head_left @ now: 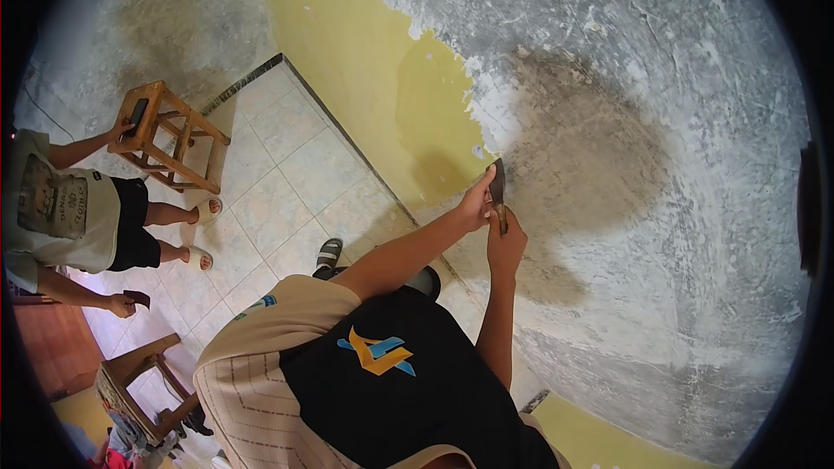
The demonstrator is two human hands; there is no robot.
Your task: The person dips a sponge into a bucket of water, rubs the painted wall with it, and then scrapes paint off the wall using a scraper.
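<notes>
A scraper (497,184) with a dark blade and a brownish handle is against the wall, its blade at the ragged edge where yellow paint (434,122) meets bare grey plaster (591,148). My right hand (506,243) is closed round the handle. My left hand (475,206) is closed at the blade end, its thumb pressed along the blade; its other fingers are partly hidden. Small white flakes of paint show along the torn edge just above the blade. Shadows of my arms and head fall across the wall.
Another person (65,208) stands at the left, one hand holding a dark blade (136,298), the other a dark block over a wooden stool (165,139). A second wooden stool (143,382) stands lower left near piled cloth. Pale tiles (278,182) cover the floor.
</notes>
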